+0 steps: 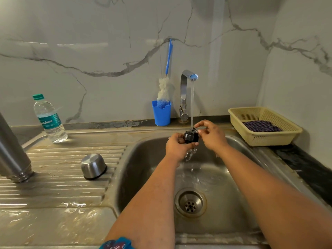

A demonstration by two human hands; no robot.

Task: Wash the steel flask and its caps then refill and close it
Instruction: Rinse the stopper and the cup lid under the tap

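A black inner cap (190,137) is held under the running stream from the chrome tap (186,87), above the steel sink (143,159). My left hand (177,146) grips the cap from below and the left. My right hand (211,134) touches its right side and top with fingertips. The steel flask (12,155) stands mouth down at the far left of the ribbed drainboard (62,177). The steel outer cap (93,166) lies upside down on the drainboard, near the sink's left rim.
A plastic water bottle (49,119) with a green lid stands at the back left. A blue cup (161,113) holds a blue-handled bottle brush (164,90) beside the tap. A beige basket (264,126) with a dark cloth sits at the right. The drain (190,203) lies below my forearms.
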